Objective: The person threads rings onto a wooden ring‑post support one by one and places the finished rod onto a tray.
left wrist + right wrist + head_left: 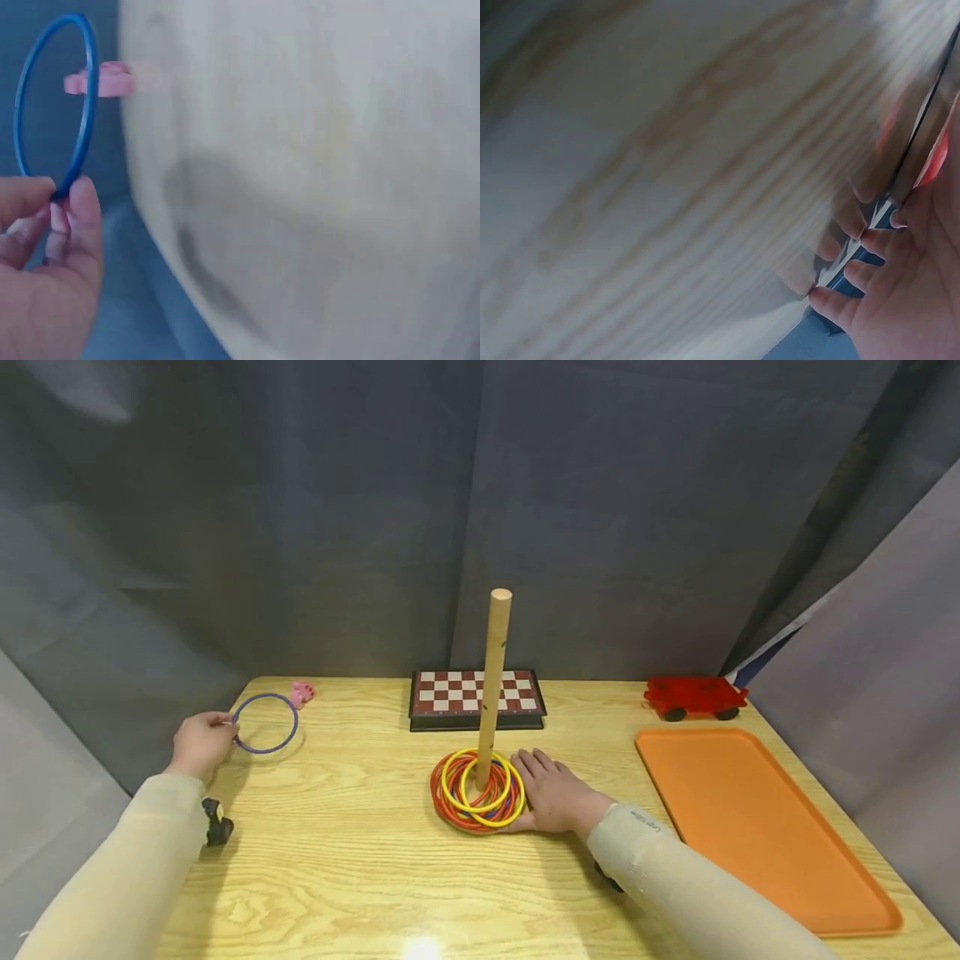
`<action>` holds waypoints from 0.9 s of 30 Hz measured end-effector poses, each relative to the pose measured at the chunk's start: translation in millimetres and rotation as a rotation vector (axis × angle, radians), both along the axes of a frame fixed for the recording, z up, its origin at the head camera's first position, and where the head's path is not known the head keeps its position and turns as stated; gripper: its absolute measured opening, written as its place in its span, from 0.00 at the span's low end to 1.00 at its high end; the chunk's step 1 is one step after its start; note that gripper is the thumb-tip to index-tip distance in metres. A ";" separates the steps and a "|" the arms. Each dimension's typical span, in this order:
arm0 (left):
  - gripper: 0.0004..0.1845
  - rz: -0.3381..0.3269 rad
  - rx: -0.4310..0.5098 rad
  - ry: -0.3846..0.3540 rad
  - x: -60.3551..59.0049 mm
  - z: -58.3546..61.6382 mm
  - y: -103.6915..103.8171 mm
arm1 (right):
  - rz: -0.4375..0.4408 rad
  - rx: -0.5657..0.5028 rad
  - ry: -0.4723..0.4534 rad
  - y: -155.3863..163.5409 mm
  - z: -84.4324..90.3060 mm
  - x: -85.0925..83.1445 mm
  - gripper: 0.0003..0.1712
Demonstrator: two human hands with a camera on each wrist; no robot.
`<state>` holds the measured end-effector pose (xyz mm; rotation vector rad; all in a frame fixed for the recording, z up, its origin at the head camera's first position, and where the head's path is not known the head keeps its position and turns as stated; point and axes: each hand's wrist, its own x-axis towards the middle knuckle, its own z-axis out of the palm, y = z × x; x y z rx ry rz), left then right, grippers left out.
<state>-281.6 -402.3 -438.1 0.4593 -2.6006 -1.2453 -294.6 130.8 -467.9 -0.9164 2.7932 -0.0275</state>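
Far left, above the wooden table [360,860]: left hand [201,745] pinching a purple ring [266,722] by its near edge between thumb and fingertips, ring raised just off the tabletop, small pink toy [302,693] just behind. Centre: upright wooden peg [494,685] with a pile of red and yellow rings [474,790] around its foot, chessboard [476,697] behind. Just beside the pile: right hand [553,792] lying flat, fingers straight, touching the rings' right edge, gripping nothing. Right: red toy car [694,697], orange tray [750,818] in front
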 end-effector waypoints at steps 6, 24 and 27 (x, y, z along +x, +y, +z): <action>0.27 -0.152 0.229 0.109 -8.4 52.4 16.8 | -0.007 0.022 0.015 -2.1 -1.0 -1.7 0.67; 0.11 -0.516 0.863 0.402 -7.6 199.5 165.2 | -0.041 0.036 -0.007 -2.0 1.5 0.5 0.67; 0.10 -0.559 0.902 0.413 -4.9 210.8 182.3 | -0.044 0.034 -0.015 -2.0 2.9 0.7 0.67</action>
